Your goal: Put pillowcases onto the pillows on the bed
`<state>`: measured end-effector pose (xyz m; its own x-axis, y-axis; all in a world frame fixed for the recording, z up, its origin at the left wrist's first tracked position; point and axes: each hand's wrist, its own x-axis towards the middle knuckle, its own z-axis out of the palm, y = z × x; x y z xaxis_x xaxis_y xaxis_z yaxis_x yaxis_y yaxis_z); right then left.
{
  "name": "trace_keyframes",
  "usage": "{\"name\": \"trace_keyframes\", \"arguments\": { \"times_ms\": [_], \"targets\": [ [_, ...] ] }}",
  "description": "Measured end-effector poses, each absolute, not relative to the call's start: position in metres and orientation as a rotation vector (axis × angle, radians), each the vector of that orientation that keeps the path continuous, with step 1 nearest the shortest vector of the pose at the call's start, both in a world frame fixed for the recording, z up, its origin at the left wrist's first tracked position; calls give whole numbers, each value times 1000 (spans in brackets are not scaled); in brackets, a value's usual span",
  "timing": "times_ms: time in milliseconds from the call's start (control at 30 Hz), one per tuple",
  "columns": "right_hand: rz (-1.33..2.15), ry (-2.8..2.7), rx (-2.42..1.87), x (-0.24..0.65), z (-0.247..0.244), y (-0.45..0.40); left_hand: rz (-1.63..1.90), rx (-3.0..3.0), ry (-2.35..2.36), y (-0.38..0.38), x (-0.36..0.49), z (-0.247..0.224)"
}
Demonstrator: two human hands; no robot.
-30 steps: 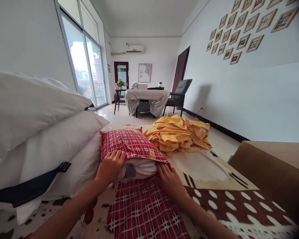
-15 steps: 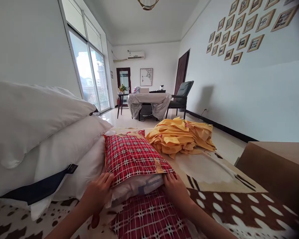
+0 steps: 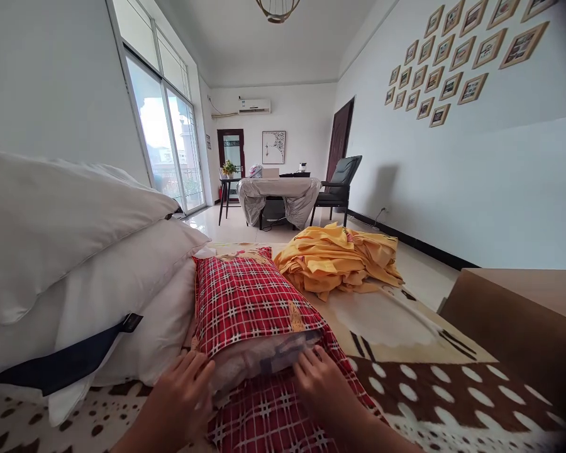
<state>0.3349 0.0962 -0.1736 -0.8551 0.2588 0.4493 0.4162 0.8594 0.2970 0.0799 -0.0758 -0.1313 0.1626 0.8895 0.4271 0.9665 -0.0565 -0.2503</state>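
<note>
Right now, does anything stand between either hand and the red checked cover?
Nothing visible does. The left hand and right hand are at the near, open end of the red checked cover, where pale filling shows. The yellow cloth, beyond to the right, and the white pillows, to the left, block neither hand.

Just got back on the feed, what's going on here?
A person has both bare hands at the open near end of a red plaid cover: left hand by its left side, right hand by its right. A pale filling shows in the opening. White pillows are piled at left; yellow cloth lies heaped beyond, to the right.
</note>
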Motion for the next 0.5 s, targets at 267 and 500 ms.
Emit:
{"name": "trace_keyframes", "arguments": {
  "times_ms": [267,500],
  "targets": [
    [-304,-2817,-320,293,-174,89,-218,-1899,-1709,-9,105,-126],
    [-57,-2897,-439,279,-167,93,-459,-2034,-2018,29,98,-77]
  ]
}}
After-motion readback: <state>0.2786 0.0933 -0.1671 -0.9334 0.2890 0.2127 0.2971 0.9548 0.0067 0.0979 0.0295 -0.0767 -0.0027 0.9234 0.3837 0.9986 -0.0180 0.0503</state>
